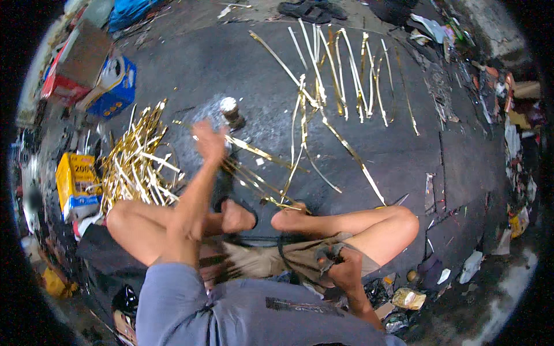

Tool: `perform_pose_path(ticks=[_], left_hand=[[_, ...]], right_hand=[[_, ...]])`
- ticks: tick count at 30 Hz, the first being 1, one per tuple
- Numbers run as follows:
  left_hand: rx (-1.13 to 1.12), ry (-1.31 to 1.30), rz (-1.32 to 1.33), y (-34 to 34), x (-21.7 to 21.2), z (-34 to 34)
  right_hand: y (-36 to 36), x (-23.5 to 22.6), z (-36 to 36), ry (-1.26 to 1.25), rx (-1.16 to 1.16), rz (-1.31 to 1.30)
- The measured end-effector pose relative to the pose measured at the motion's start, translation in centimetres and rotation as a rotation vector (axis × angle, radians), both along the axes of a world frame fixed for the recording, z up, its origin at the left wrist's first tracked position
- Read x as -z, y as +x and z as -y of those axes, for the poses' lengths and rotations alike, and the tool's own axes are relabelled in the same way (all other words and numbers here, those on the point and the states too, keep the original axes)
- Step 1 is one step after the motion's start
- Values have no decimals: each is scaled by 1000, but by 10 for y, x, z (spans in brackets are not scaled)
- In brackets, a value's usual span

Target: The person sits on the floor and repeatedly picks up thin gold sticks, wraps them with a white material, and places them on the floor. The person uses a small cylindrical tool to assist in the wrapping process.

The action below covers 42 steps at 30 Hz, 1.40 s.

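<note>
My left hand (209,141) reaches forward past my left knee and is smeared by motion, so its fingers do not show clearly. Gold and white strips (259,151) run from beside it toward my feet; whether it grips one I cannot tell. Just beyond it, a short cylindrical object with a white top (229,107) stands on a whitish dusted patch. Resting over my right thigh, my right hand (346,270) is closed on a dark grey ragged cloth (330,252). To the left lies a tangled heap of gold and white strips (141,167).
More strips (358,75) lie spread on the dark floor mat (398,161) ahead and to the right. Boxes, one blue (118,89) and one red and brown (75,63), stand at the far left, with a yellow package (78,179) nearer. Scraps (410,299) litter the right side.
</note>
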<state>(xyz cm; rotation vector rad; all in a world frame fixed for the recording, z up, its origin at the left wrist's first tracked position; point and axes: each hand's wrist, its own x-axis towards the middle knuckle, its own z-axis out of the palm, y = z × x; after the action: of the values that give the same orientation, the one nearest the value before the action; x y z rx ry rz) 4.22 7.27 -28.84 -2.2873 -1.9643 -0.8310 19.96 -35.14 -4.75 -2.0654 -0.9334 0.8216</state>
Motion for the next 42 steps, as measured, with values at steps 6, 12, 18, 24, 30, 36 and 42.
perform_pose_path(ticks=[6, 12, 18, 24, 30, 36, 42], left_hand=[[961, -175, 219, 229, -16, 93], [1198, -98, -341, 320, 23, 86], [1306, -356, -226, 274, 10, 110], [1071, -1186, 856, 182, -145, 188], [829, -1036, 1240, 96, -239, 205], [629, -920, 1197, 53, -262, 200], [477, -804, 1228, 38, -266, 205]], right_hand=[[20, 12, -8, -18, 10, -191], [47, 17, -4, 42, 246, -556], [70, -2, -24, -184, 124, -60], [80, -1, -57, 86, 93, 550], [56, -9, -100, 424, 49, 157], [18, -29, -120, 468, -27, 140], [-2, -28, -127, 539, -61, 240]])
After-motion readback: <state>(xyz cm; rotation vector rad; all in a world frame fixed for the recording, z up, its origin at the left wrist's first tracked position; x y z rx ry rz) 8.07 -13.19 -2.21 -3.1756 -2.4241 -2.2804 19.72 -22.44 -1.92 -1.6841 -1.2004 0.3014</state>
